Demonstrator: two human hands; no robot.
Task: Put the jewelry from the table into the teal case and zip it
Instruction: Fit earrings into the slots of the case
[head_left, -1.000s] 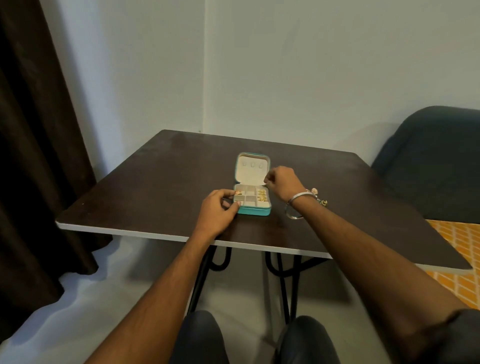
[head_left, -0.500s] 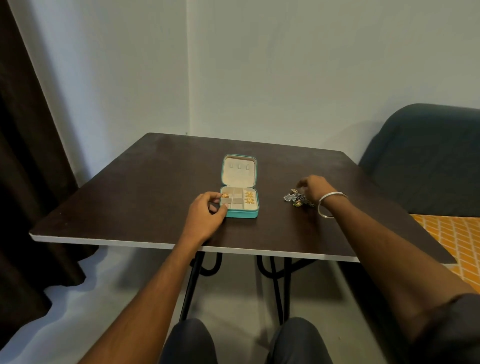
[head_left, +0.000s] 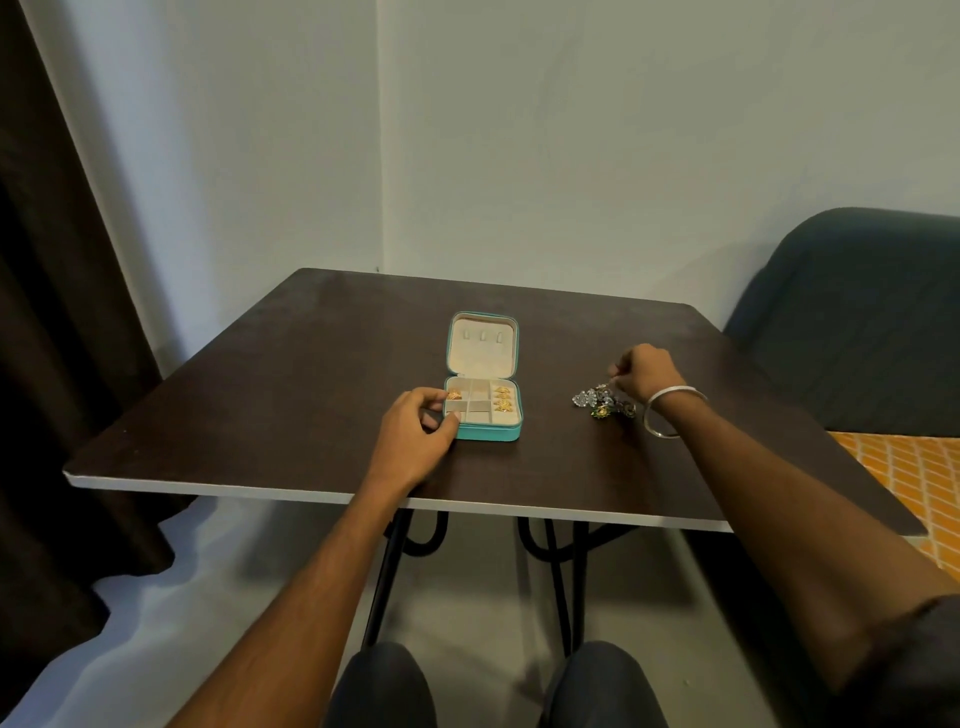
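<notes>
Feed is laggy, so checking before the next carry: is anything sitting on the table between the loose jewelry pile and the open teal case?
Nothing visible. The table is bare between the jewelry pile and the teal case, whose lid is open. The left hand holds the case's far side, off that path.

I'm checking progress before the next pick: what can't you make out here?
- Head view: the jewelry pile is too small to count or sort.
- The right hand curls over its pinch, hiding what it holds.
- The left hand covers the teal case near-left corner.
- The zipper is too small to see.
</notes>
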